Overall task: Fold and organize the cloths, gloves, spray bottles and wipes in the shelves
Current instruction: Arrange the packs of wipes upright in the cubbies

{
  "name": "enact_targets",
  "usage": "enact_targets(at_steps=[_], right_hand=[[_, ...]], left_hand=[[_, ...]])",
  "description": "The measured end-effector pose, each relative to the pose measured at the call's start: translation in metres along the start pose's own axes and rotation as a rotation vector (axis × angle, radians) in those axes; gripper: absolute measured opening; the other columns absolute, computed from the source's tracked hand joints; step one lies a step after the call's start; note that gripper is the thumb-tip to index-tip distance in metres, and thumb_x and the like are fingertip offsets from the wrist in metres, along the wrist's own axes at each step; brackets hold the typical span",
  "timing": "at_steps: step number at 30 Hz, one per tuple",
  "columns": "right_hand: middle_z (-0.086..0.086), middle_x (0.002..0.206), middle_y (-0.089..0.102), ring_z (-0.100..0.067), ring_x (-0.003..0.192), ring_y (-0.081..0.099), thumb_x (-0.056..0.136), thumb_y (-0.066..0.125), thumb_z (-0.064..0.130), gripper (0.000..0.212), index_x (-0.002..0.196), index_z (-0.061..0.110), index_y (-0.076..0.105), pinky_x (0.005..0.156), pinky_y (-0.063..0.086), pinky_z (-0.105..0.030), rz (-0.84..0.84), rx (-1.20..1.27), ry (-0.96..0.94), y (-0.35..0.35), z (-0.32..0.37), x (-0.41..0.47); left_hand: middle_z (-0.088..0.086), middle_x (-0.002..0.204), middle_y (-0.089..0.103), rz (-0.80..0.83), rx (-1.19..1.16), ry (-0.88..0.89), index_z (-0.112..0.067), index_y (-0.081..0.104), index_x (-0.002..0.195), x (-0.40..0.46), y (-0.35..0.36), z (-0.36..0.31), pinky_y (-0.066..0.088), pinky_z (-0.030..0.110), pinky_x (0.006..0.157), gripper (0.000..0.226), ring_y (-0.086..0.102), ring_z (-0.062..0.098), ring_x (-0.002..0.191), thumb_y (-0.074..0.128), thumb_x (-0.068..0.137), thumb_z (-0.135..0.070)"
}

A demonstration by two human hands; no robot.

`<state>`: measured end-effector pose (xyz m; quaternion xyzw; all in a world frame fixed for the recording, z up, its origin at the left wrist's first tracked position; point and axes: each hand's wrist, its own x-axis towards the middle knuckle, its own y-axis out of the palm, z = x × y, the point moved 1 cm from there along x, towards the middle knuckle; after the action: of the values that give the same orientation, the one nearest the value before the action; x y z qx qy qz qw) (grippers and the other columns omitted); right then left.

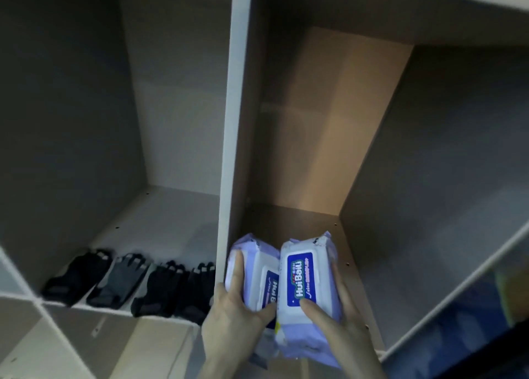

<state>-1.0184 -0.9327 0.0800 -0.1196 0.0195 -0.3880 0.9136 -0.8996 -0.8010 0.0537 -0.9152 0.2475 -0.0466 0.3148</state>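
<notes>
Two purple wipe packs with white lids and blue labels stand side by side at the front of the middle shelf compartment (300, 215). My left hand (232, 315) grips the left wipe pack (252, 267), fingers along its side and thumb on its lid. My right hand (346, 321) grips the right wipe pack (303, 281), thumb on the lid. Several dark gloves (128, 281) lie in a row along the front of the left compartment.
A white vertical divider (232, 121) separates the left and middle compartments. A brown back panel (329, 121) closes the middle one. Lower compartments (57, 344) open beneath the glove shelf. Something blue and yellow shows blurred at the far right (503, 290).
</notes>
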Motion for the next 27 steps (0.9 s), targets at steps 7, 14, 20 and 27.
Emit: enact_targets(at_steps=[7, 14, 20, 27], right_hand=[[0.023, 0.105, 0.056, 0.020, 0.084, 0.056, 0.080, 0.075, 0.017, 0.079, 0.135, 0.054, 0.032, 0.062, 0.038, 0.005, -0.009, -0.049, 0.037, 0.016, 0.021, -0.058], [0.027, 0.112, 0.065, 0.001, 0.098, 0.065, 0.079, 0.076, 0.016, 0.081, 0.134, 0.059, 0.037, 0.089, 0.055, -0.047, 0.162, 0.041, 0.004, 0.069, 0.028, -0.085], [0.020, 0.136, 0.053, -0.010, 0.119, 0.057, 0.066, 0.075, 0.040, 0.086, 0.135, 0.063, 0.030, 0.098, 0.048, -0.048, 0.343, -0.002, -0.114, 0.171, 0.058, -0.104], [0.015, 0.133, 0.051, -0.007, 0.115, 0.057, 0.073, 0.076, 0.037, 0.082, 0.133, 0.066, 0.029, 0.096, 0.050, -0.043, 0.498, -0.021, -0.195, 0.350, 0.105, -0.158]], left_hand=[[-0.004, 0.101, 0.041, -0.043, 0.065, -0.053, -0.053, -0.010, 0.144, -0.054, -0.028, 0.014, 0.046, 0.032, 0.075, 0.106, 0.058, 0.022, 0.098, 0.064, 0.068, -0.064], [-0.004, 0.107, 0.043, -0.191, 0.028, -0.118, -0.058, -0.009, 0.142, -0.084, -0.077, 0.053, 0.047, 0.033, 0.077, 0.103, 0.059, 0.022, 0.098, 0.065, 0.070, -0.061], [-0.007, 0.104, 0.043, -0.381, -0.015, -0.193, -0.061, -0.008, 0.140, -0.107, -0.164, 0.114, 0.047, 0.033, 0.072, 0.104, 0.060, 0.019, 0.091, 0.066, 0.067, -0.061], [-0.005, 0.106, 0.046, -0.604, 0.059, -0.303, -0.059, -0.002, 0.140, -0.139, -0.321, 0.218, 0.053, 0.039, 0.077, 0.101, 0.061, 0.022, 0.090, 0.065, 0.065, -0.059]])
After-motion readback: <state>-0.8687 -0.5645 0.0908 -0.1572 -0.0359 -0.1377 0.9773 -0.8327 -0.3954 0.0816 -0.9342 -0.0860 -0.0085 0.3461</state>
